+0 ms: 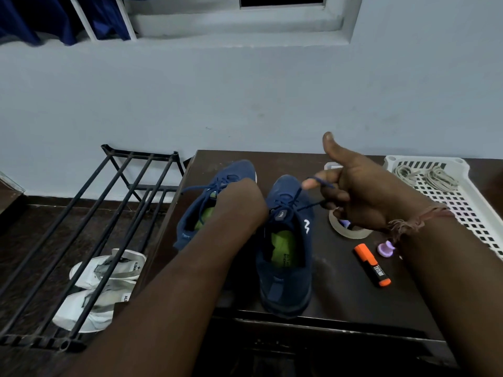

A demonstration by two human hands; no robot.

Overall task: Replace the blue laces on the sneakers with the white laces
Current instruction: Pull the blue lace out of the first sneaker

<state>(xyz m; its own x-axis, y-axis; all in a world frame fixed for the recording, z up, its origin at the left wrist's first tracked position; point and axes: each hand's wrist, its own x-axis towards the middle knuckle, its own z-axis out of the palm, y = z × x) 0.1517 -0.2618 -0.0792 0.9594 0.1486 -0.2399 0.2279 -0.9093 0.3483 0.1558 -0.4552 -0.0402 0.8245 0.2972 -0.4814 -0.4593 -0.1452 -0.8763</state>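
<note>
Two navy sneakers stand side by side on a dark table (340, 289), toes pointing away from me. The right sneaker (285, 270) shows a green insole, and its blue lace (296, 197) runs up from the eyelets. My right hand (356, 191) pinches that lace end, thumb raised, just right of the shoe's toe. My left hand (239, 202) is bent down over the tongue area between the shoes, fingers hidden; I cannot see whether it holds anything. The left sneaker (206, 208) keeps its blue lace threaded. White laces (424, 174) lie in a white perforated tray (462, 208) at the right.
A tape roll (348, 232), an orange highlighter (371, 265) and a small purple object (386, 248) lie right of the shoes. A black metal rack (89, 240) stands left of the table, with white sneakers (100, 289) under it. A wall rises behind.
</note>
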